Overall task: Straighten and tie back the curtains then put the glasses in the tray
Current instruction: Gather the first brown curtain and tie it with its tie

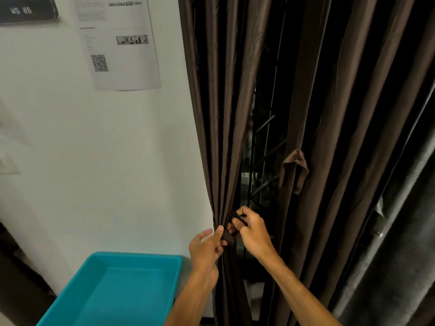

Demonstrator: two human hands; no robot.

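Tension: with left hand [206, 249] and right hand [253, 231] both pinching dark brown fabric tieback [228, 239], cinch pleated brown curtain [221, 137] snugly.

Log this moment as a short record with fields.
left hand: pinches the tie-back against the gathered left curtain
right hand: grips the tie-back's other end
right curtain: hangs loose, its own strap dangling
tray: teal, below and left of the hands
stage: tying back the left curtain
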